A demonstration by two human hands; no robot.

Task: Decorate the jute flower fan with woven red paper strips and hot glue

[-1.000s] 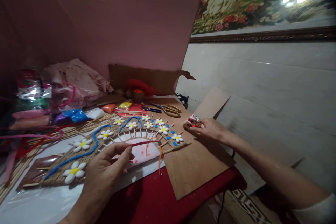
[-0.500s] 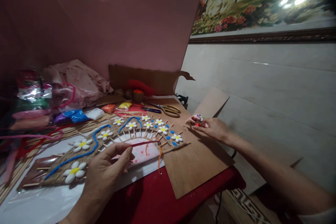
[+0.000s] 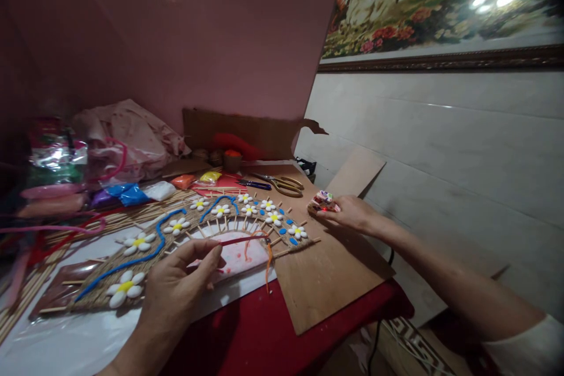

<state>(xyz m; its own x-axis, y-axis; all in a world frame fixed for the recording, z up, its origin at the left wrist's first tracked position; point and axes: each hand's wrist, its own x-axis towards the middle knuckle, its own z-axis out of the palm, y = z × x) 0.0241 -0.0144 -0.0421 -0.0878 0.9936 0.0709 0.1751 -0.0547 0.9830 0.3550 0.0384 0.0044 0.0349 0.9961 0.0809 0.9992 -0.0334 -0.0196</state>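
Note:
My left hand [image 3: 178, 291] pinches the near end of a thin red strip [image 3: 244, 239] that lies across the inner curve of an arched woven craft piece [image 3: 194, 229] with white flowers, blue cords and small sticks. An orange strand [image 3: 268, 264] hangs from the strip's far end. My right hand [image 3: 350, 214] reaches out to the right of the arch, its fingers closed on a small patterned object [image 3: 324, 202] with a red light, resting on a brown cardboard sheet [image 3: 326, 273].
Gold-handled scissors [image 3: 282, 184] and a blue-handled tool [image 3: 255, 184] lie behind the arch. Coloured clay packets [image 3: 132, 192], plastic bags [image 3: 127, 138] and a bundle of sticks [image 3: 88, 220] crowd the left. A pink board [image 3: 198, 41] stands behind; a white wall is at right.
My right hand with the small patterned object has shifted slightly left and back toward the arch. My left hand keeps its pinch on the red strip in the same place.

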